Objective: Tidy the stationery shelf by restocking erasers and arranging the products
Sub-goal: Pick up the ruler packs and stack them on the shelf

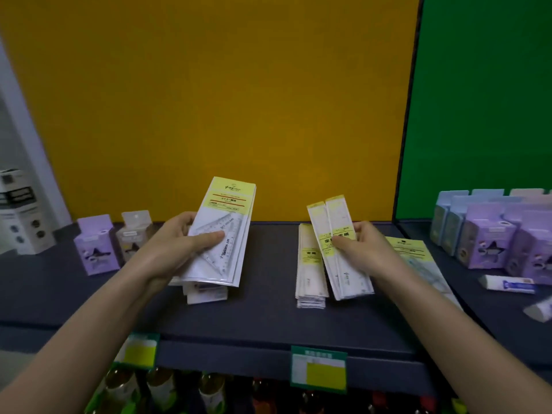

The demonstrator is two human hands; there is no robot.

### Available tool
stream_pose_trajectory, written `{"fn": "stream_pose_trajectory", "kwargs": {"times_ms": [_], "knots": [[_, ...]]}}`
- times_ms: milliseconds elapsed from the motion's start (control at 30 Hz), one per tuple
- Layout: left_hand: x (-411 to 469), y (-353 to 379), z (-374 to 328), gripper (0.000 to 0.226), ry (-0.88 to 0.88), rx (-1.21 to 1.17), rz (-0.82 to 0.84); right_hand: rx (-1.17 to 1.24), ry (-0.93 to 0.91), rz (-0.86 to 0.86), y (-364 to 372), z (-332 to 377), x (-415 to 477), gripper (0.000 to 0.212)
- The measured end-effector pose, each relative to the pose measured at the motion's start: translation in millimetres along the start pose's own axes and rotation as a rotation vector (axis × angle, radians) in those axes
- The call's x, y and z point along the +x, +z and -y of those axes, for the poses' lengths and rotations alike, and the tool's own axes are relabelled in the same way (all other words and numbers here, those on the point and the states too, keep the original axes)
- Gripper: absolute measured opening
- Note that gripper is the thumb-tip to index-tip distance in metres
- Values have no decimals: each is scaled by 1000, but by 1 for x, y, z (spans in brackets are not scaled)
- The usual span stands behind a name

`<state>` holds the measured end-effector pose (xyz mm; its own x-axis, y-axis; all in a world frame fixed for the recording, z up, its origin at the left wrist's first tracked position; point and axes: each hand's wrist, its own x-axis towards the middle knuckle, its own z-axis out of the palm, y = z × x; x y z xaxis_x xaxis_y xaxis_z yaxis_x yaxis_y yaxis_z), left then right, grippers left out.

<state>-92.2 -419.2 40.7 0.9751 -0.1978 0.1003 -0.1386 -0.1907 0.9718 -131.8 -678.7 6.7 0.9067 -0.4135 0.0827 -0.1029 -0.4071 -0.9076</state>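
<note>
My left hand (179,243) grips a bundle of triangle set-square packs (230,216) with yellow headers, tilted up above a short stack of similar packs (206,294) on the dark shelf (263,318). My right hand (358,249) holds two narrow ruler packs (337,234), raised at an angle just right of a flat pile of ruler packs (309,273). Another set-square pack (418,258) lies flat beside my right wrist. Two wrapped erasers (507,283) (540,309) lie loose on the shelf at the right.
Purple and white boxed products (95,249) stand at the left, and several purple and blue boxes (490,234) crowd the right under the green panel. Green price tags (319,369) hang on the shelf front, with bottles (209,392) on the level below.
</note>
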Motion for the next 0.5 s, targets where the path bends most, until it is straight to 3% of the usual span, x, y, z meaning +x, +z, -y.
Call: {"fn": "stream_pose_trajectory", "kwargs": {"times_ms": [167,500], "knots": [[23,-17,9,41,11,-13,98,-145,42,-153,28,8,1,36],[40,-22,22,40,-27,-63,183,-300,102,-257,51,9,6,35]]}}
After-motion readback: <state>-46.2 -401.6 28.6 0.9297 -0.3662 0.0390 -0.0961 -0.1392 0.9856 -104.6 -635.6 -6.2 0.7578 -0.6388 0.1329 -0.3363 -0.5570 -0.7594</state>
